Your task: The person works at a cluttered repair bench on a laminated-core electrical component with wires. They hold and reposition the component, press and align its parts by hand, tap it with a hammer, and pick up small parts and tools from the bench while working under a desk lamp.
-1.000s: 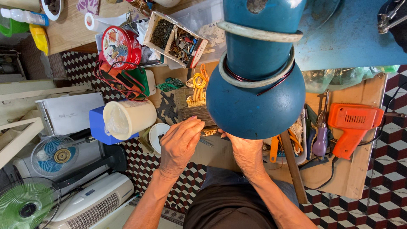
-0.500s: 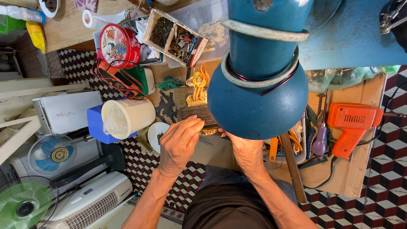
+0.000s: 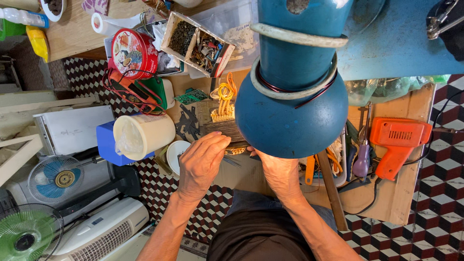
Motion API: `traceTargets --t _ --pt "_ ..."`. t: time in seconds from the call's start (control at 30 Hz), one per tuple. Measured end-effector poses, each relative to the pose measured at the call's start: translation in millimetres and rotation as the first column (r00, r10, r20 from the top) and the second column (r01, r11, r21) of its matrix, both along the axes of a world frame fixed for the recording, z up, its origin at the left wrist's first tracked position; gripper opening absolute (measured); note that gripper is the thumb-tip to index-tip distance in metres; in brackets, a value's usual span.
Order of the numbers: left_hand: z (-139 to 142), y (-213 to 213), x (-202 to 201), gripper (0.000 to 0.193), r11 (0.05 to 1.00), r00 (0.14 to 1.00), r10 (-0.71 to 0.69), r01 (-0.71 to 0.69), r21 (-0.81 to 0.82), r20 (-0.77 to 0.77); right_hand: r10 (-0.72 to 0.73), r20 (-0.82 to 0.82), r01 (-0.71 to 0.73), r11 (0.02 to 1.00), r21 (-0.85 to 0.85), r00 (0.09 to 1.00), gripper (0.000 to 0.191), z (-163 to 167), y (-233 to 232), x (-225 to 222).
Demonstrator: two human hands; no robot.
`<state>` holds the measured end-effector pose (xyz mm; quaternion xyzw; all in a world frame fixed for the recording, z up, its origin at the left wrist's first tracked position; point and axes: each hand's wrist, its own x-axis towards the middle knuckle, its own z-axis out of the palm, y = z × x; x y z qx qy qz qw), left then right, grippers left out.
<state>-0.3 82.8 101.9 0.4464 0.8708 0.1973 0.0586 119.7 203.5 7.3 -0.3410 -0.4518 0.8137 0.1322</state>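
Note:
My left hand (image 3: 203, 164) is curled, fingertips pinched on the near edge of a dark ribbed board (image 3: 223, 129) lying on the cardboard-covered bench (image 3: 386, 203). Thin metal leads (image 3: 233, 160) stick out beside its fingers. My right hand (image 3: 275, 171) reaches toward the same spot from the right. Its fingers are hidden under a big blue lamp shade (image 3: 292, 113) hanging right in front of the camera. A bundle of yellow and orange wires (image 3: 223, 94) lies just beyond the board.
A white plastic tub (image 3: 142, 135) on a blue box, a red round tin (image 3: 133, 50), a green circuit board (image 3: 192, 96) and a divided parts box (image 3: 198, 46) lie left and behind. An orange power tool (image 3: 398, 145) and pliers (image 3: 362, 157) lie right. Fans (image 3: 53, 179) stand on the tiled floor.
Both hands stay at the dark board; the left hand's fingers have shifted only slightly. The view has drifted a little.

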Motion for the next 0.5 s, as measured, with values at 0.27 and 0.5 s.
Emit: traceTargets --t 0.27,0.5 --pt "-2 -2 2 0.028 1.000 0.999 -0.015 0.014 -0.013 -0.039 -0.011 0.003 0.011 0.999 0.050 1.000 0.017 15 4 -7" --pt "5 -2 -4 0.031 0.999 1.000 -0.007 0.008 -0.039 0.021 -0.022 0.042 0.021 0.999 0.032 0.999 0.019 25 6 -11"
